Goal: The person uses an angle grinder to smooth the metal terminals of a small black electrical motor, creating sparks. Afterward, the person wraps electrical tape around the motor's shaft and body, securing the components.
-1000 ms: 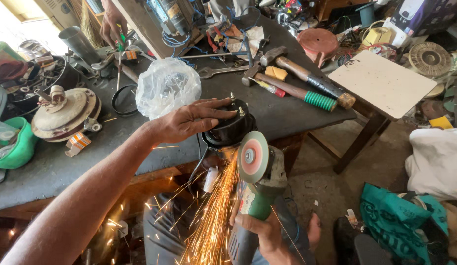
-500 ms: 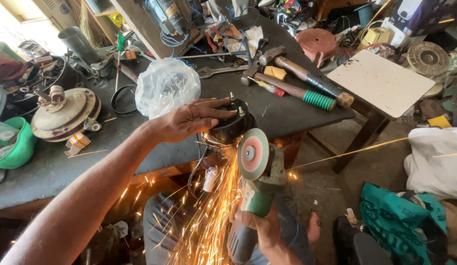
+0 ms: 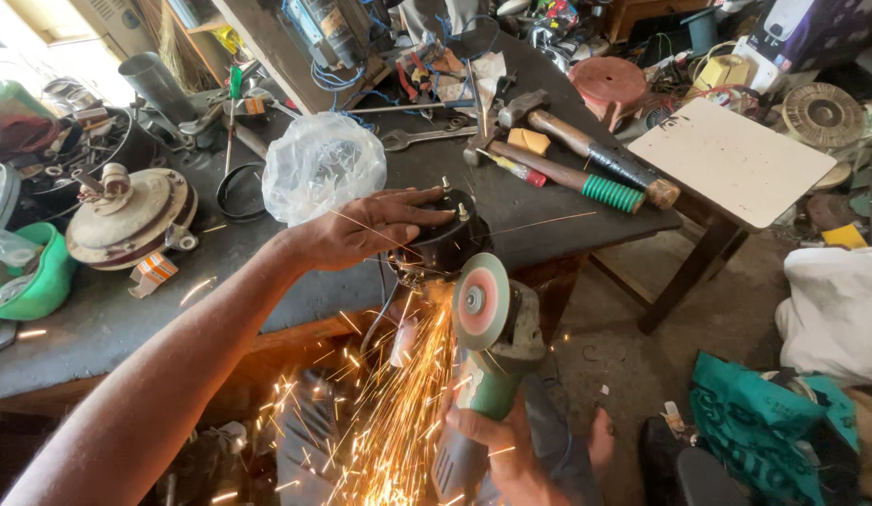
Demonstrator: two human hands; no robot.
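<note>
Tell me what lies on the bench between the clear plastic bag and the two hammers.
In the head view, a steel wrench lies on the dark bench between the plastic bag and the hammers.
</note>
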